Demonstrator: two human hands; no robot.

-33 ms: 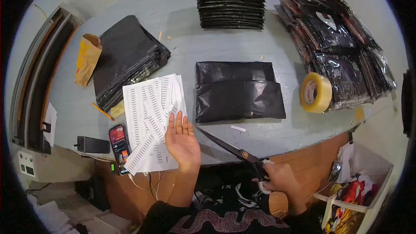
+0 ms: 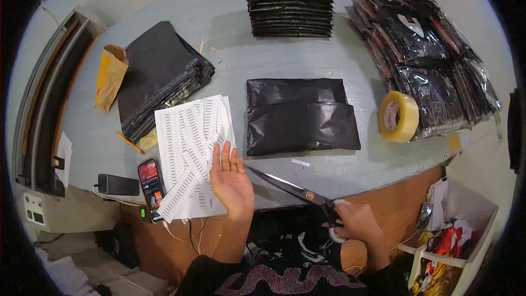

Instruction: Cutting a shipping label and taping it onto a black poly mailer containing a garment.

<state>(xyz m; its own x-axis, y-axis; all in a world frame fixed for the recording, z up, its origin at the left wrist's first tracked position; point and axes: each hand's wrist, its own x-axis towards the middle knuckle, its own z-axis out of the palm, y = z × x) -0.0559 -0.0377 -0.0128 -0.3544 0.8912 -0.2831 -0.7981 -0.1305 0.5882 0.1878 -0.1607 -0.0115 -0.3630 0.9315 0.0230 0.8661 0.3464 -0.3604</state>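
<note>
My left hand (image 2: 231, 186) is open, palm up with fingers extended, over printed paper sheets and cut strips (image 2: 178, 159). My right hand (image 2: 356, 222) grips the handle of large black-handled scissors (image 2: 309, 194); their long blades point left toward my left hand's fingers. A sealed-looking black plastic package (image 2: 301, 123) lies beyond the scissors, with a small white strip (image 2: 300, 161) below it. A phone (image 2: 151, 186) with a lit screen is left of the papers, beside a dark charger or power bank (image 2: 118, 184) and a pencil (image 2: 130, 141).
A stack of black bags (image 2: 290, 5) stands at the back. Black sheets (image 2: 156, 71) and a brown paper bag (image 2: 111, 77) are left. A tape roll (image 2: 398, 117) sits against piled wrapped packages (image 2: 422, 44) at right. A bin of colourful fabric (image 2: 455, 241) is below the table edge.
</note>
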